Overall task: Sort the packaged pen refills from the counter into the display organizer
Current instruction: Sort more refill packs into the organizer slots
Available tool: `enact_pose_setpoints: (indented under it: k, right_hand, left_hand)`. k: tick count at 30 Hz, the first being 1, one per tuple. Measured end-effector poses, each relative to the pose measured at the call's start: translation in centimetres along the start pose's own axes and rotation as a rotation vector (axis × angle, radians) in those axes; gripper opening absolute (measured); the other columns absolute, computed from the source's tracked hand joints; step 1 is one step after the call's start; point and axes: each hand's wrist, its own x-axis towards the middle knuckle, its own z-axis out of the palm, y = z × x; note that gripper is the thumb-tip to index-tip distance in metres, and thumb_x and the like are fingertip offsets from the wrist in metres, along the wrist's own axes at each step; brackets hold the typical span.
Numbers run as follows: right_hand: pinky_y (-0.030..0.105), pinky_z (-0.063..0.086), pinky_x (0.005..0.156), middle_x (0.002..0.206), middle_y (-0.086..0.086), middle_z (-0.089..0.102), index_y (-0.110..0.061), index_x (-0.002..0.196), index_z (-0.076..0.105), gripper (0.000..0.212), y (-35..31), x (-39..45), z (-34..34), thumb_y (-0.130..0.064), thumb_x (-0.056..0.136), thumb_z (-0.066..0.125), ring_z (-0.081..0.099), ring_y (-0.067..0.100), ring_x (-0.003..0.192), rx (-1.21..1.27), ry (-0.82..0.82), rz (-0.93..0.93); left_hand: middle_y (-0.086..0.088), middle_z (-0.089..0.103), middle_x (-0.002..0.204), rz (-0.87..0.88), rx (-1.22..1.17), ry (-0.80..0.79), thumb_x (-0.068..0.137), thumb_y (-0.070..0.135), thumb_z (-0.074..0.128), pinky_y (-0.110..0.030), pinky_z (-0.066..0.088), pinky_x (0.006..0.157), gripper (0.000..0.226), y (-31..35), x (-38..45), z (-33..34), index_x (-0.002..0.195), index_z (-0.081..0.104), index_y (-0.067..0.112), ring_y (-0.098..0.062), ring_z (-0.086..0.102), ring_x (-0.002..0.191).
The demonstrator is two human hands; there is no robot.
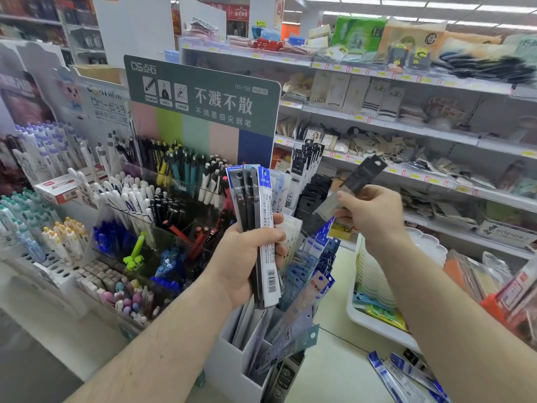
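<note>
Packaged pen refills, long flat packs in black, blue and white [258, 228], stand upright as a fanned bundle in the left hand [250, 257], whose fingers [276, 235] are curled around the middle of the bundle. At about 2 o'clock from it, the right hand [369, 213] pinches one dark grey refill pack with a hang hole [353, 184], which looks blurred and tilts toward 1 o'clock. Under both hands is the white tiered display organizer [232, 362], its compartments already holding many blue and grey packs. More blue and white refill packs [406, 376] lie flat on the pale worktop [334, 373] at 5 o'clock. At 9 o'clock stands a clear pen rack full of pens [151, 216], behind it a green sign board [203, 97].
</note>
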Motion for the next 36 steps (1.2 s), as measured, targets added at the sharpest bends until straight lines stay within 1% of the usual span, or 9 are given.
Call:
enact_pose_setpoints:
  k: [4,9,14,19,21,24,27,30,36]
  right_hand:
    - [0.040,0.062,0.071,0.080,0.012,0.075,-0.010,0.083,0.071,0.006,2.7,1.1,2.6,-0.008,0.085,0.076,0.073,0.024,0.069,-0.143,-0.073,0.035]
    - [0.030,0.051,0.057,0.057,-0.001,0.063,-0.017,0.057,0.063,0.031,4.7,1.1,4.4,-0.025,0.086,0.073,0.061,0.021,0.061,-0.634,-0.169,-0.083]
    - [0.033,0.054,0.063,0.073,0.007,0.070,-0.005,0.078,0.074,0.020,5.5,0.7,5.3,-0.024,0.083,0.074,0.062,0.019,0.067,-0.870,-0.294,-0.046]
    - [0.029,0.049,0.052,0.059,0.006,0.063,-0.004,0.064,0.065,0.029,3.5,0.7,4.4,-0.025,0.078,0.080,0.057,0.017,0.052,-0.843,-0.366,0.024]
    - [0.027,0.048,0.052,0.056,0.000,0.063,-0.009,0.063,0.068,0.025,2.3,0.1,3.5,-0.024,0.081,0.076,0.058,0.014,0.051,-0.763,-0.257,-0.049]
    - [0.027,0.045,0.055,0.060,-0.007,0.063,-0.017,0.075,0.074,0.013,-0.5,-2.7,2.6,-0.023,0.087,0.073,0.053,0.008,0.052,-0.331,-0.129,-0.108]
    - [0.023,0.048,0.053,0.067,-0.005,0.067,-0.020,0.085,0.074,0.015,-2.1,-6.1,3.3,-0.035,0.083,0.077,0.057,0.006,0.056,-0.180,-0.312,-0.117]
    - [0.028,0.050,0.062,0.078,0.002,0.068,-0.019,0.099,0.074,0.044,-1.4,-6.6,4.2,-0.052,0.070,0.080,0.059,0.010,0.065,-0.247,-0.396,-0.105]
    - [0.036,0.056,0.071,0.091,0.013,0.073,-0.011,0.095,0.075,0.030,-0.8,-6.5,3.5,-0.033,0.078,0.084,0.065,0.017,0.077,-0.112,-0.360,-0.039]
  left_hand:
    - [-0.007,0.061,0.069,-0.006,0.010,-0.003,0.089,-0.008,0.055,-0.025,0.051,0.055,0.021,0.0,-0.1,0.0,0.101,0.066,0.006,-0.015,0.058,0.055]
    - [-0.008,0.062,0.071,0.007,0.032,-0.011,0.089,-0.008,0.056,-0.026,0.051,0.055,0.021,0.1,-0.2,0.1,0.101,0.065,0.006,-0.016,0.058,0.057]
    - [-0.008,0.063,0.070,0.012,0.030,-0.019,0.090,-0.007,0.056,-0.026,0.052,0.055,0.021,0.1,-0.4,0.1,0.103,0.065,0.006,-0.016,0.058,0.059]
    - [-0.007,0.063,0.072,-0.003,0.015,-0.048,0.091,-0.006,0.057,-0.026,0.054,0.057,0.020,0.1,-0.4,-0.1,0.104,0.065,0.006,-0.016,0.059,0.061]
    - [-0.006,0.063,0.073,-0.006,0.025,-0.060,0.090,-0.005,0.059,-0.027,0.056,0.059,0.018,0.0,-0.3,-0.2,0.101,0.067,0.007,-0.016,0.060,0.063]
    - [-0.005,0.063,0.072,0.011,0.064,-0.080,0.089,-0.005,0.061,-0.028,0.057,0.059,0.016,0.0,-0.1,-0.2,0.098,0.067,0.007,-0.015,0.060,0.062]
    - [-0.008,0.061,0.074,0.036,0.136,-0.109,0.085,-0.006,0.067,-0.029,0.054,0.055,0.019,-0.2,0.2,-0.2,0.102,0.065,0.003,-0.016,0.060,0.060]
    - [-0.011,0.058,0.073,0.027,0.178,-0.151,0.071,0.000,0.074,-0.031,0.053,0.055,0.037,-0.3,0.3,-0.1,0.107,0.062,-0.002,-0.020,0.059,0.060]
    - [-0.022,0.060,0.087,-0.027,0.132,-0.166,0.081,-0.005,0.059,-0.033,0.055,0.057,0.031,-0.1,0.1,-0.3,0.113,0.060,-0.006,-0.026,0.064,0.067]
